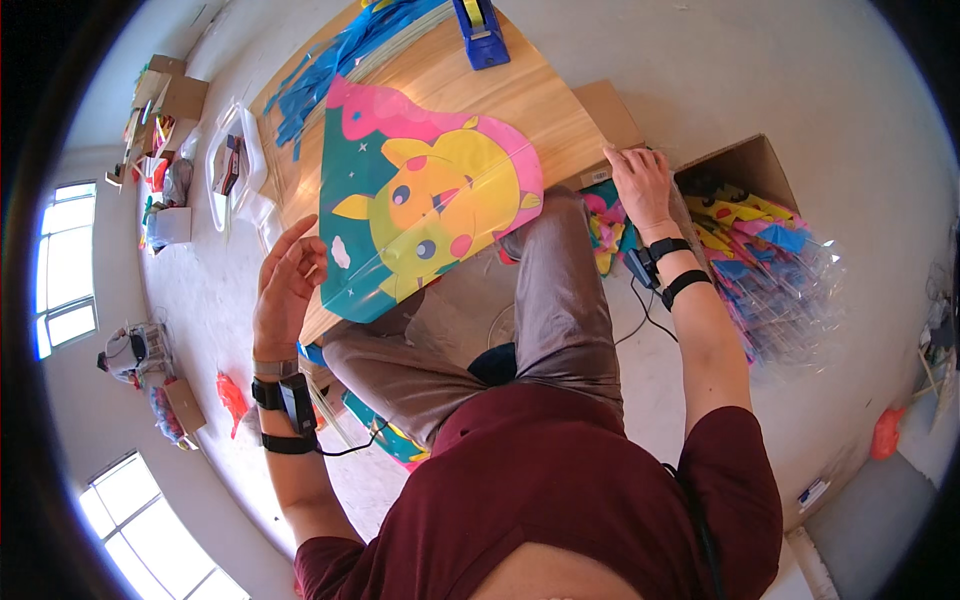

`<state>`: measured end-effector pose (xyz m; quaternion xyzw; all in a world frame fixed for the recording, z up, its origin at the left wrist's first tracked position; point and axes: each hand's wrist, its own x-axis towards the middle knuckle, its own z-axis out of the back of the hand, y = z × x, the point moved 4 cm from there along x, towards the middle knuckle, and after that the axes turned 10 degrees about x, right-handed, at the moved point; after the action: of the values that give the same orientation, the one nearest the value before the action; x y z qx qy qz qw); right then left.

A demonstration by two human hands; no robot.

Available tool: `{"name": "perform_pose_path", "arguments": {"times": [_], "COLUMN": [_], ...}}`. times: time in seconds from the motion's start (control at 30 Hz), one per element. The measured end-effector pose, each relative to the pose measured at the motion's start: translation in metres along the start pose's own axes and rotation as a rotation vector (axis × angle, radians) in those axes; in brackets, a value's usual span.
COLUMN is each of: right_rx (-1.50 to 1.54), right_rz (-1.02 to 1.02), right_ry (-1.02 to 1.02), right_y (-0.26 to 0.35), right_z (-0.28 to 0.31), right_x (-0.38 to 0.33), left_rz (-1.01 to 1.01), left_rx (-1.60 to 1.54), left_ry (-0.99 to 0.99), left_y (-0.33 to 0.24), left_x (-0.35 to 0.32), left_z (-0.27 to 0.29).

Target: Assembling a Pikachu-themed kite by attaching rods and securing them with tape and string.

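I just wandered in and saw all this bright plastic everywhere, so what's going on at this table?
A seated person is working with colourful kites. One kite, pink and teal with a yellow cartoon creature, lies flat on the wooden table. The left hand is raised, fingers open, just beside the kite's lower left edge. The right hand reaches to the table's right edge, above a cardboard box of packaged kites. A blue tape dispenser and blue plastic strips sit at the far end.

Open brown cardboard box (745,165) at right — clear-wrapped colourful packs (770,270) inside; more brown boxes (170,95) far left.
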<state>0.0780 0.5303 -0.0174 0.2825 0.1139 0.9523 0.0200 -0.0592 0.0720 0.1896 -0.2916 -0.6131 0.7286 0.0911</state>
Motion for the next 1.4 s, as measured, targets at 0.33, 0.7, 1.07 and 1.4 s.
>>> {"name": "perform_pose_path", "arguments": {"times": [0.33, 0.7, 1.07, 1.4], "right_rx": [0.084, 0.765, 1.331, 1.124], "right_rz": [-0.097, -0.420, -1.095, -1.248], "right_ry": [-0.121, 0.104, -0.170, 0.037], "right_y": [-0.001, 0.066, 0.121, 0.137], "right_z": [0.062, 0.076, -0.066, -0.056], "right_x": [0.030, 0.029, -0.015, -0.001], "left_rz": [-0.016, 0.189, 0.024, -0.238], "left_rx": [-0.018, 0.134, 0.668, 0.970], "left_ry": [-0.046, -0.422, -0.569, -0.511], "left_y": [0.003, 0.140, 0.213, 0.165], "left_x": [-0.019, -0.064, -0.064, -0.015], "left_z": [0.012, 0.081, 0.099, 0.053]}}
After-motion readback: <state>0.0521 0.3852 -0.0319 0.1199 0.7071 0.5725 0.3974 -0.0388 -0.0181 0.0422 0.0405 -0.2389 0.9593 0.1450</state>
